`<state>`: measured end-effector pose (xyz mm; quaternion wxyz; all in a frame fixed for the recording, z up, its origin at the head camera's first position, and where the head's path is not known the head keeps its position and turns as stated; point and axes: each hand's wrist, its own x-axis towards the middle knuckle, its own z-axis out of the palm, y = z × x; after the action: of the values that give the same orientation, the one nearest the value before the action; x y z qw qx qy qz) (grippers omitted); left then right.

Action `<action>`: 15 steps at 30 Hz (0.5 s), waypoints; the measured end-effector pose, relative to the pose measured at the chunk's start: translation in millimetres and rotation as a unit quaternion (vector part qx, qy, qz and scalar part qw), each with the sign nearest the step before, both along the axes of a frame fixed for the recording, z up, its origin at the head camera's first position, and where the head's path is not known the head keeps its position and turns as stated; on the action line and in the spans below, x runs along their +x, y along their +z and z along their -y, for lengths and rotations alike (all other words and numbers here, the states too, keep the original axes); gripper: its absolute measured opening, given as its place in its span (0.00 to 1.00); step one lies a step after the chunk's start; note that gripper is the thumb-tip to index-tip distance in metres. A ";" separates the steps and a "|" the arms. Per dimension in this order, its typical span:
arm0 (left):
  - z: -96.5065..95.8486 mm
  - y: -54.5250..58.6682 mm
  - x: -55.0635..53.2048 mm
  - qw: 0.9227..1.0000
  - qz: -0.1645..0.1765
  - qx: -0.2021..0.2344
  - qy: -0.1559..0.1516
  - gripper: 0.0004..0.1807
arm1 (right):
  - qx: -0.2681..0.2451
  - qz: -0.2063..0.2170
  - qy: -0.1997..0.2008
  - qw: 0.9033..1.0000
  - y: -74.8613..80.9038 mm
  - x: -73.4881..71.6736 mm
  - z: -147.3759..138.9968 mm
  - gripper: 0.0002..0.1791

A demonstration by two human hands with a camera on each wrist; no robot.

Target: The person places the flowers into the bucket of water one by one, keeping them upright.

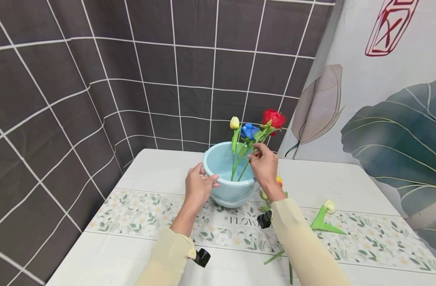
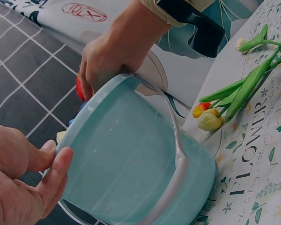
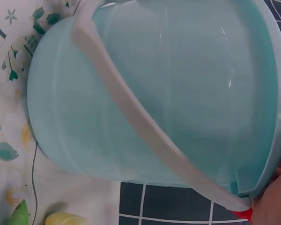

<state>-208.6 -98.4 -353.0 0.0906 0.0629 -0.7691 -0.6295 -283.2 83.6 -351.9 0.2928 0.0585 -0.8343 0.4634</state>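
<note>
A light blue bucket (image 1: 226, 194) with a pale handle (image 2: 171, 192) stands on the table. My left hand (image 1: 199, 184) grips its near left rim, thumb and fingers about the edge. Over the bucket's right side, my right hand (image 1: 264, 163) pinches the green stem of a red rose (image 1: 274, 118). That stem slants down into the bucket. A blue rose (image 1: 249, 131) and a yellow tulip (image 1: 234, 122) lean inside against the far rim. In the right wrist view the bucket wall fills most of the picture, and the right hand (image 3: 274, 201) shows only at the corner.
To the right of the bucket lie a white tulip (image 1: 330, 206) and, partly behind my right arm, an orange-red tulip (image 2: 201, 109) and a cream tulip (image 2: 210, 120). A floral printed band (image 1: 139, 212) crosses the white table. Dark tiled cloth (image 1: 192, 63) hangs behind.
</note>
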 end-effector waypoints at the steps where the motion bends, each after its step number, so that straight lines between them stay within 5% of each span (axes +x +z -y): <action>1: 0.1 0.0 0.1 1.000 0.000 0.001 0.000 0.34 | 0.011 0.000 0.000 1.000 0.2 0.0 0.4 0.16; 15: 0.6 0.8 0.8 1.000 -0.006 0.007 0.001 0.35 | 0.150 0.058 -0.003 0.987 4.8 -0.5 7.6 0.12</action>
<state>-207.8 -99.0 -352.2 0.0952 0.0602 -0.7641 -0.6352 -283.8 75.9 -347.2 0.2331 0.0720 -0.9102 0.3348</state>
